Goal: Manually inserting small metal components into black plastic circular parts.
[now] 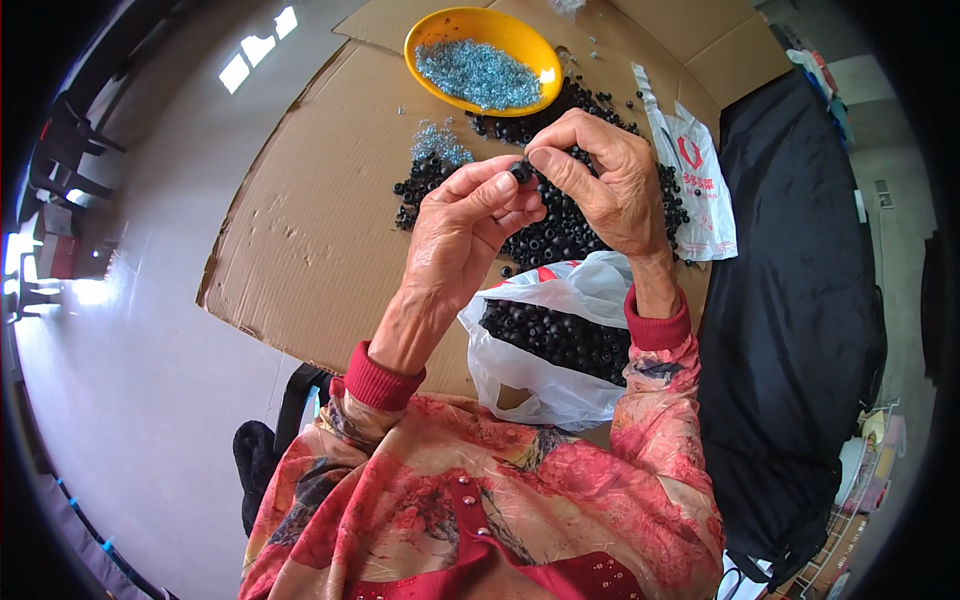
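Between the fingertips of my left hand (462,215) is a small round black part (520,172) with a hole, like a bead. My right hand (605,180) meets it there, thumb and forefinger pinched at its top; what they pinch is too small to make out. Beneath both hands spreads a pile of loose black parts (555,228) of the same kind. Just beyond them stands a yellow bowl (548,50) full of small clear-blue pieces (475,72). Closer to me, a white plastic bag (490,360) lies open with more black parts (555,340) inside.
A cardboard sheet (300,210) covers the work surface. Some blue pieces (440,140) lie loose at the pile's left. A flattened white bag (705,210) with red print lies to the right, beside a large black cloth (780,300). Grey floor (160,330) extends at left.
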